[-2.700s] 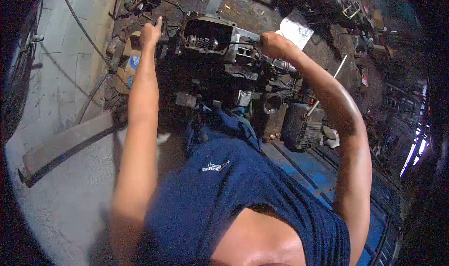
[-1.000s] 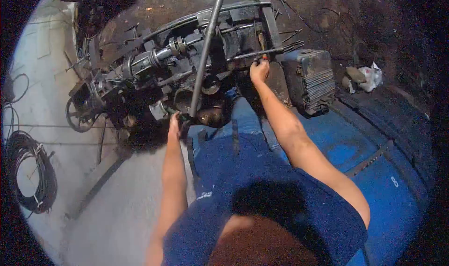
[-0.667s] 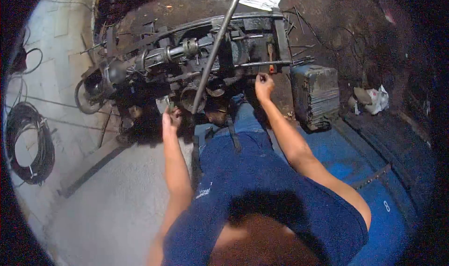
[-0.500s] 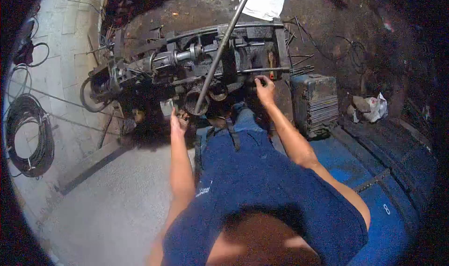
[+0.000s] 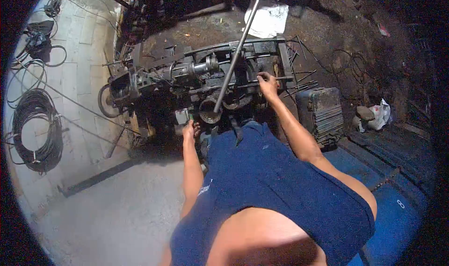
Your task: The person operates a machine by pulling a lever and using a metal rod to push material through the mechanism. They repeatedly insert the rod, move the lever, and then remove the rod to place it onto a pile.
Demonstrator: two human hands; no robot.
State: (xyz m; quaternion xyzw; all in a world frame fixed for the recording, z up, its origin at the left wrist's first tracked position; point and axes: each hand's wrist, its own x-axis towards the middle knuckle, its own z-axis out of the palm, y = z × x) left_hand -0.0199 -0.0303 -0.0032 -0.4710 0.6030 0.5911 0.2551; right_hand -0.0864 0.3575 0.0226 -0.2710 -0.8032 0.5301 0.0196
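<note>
My left hand (image 5: 191, 130) is half curled at the lower right edge of a pale rectangular piece (image 5: 182, 116). Something small and greenish shows at its fingertips, too blurred to name. My right hand (image 5: 268, 86) reaches over a thin horizontal rod (image 5: 283, 79) on the greasy machine frame, fingers bent and thumb close to them; whatever they pinch is hidden. Between the hands, a long metal bar (image 5: 236, 55) leans with its lower end at the mouth of a round pipe (image 5: 210, 112). Beyond lies a metal cylinder assembly (image 5: 194, 68) on the frame.
A ribbed metal box (image 5: 322, 111) stands right of the frame. Coiled black cable (image 5: 35, 130) lies on the left floor. A white sheet (image 5: 269, 20) is on the dark ground beyond, and crumpled wrapping (image 5: 379, 114) sits at the right. Several thin rods (image 5: 306, 86) lie near the box.
The view has shifted, so the whole leaning bar now shows. My right hand has moved left and away from me over the frame's rod. My left hand stays beside the pale piece.
</note>
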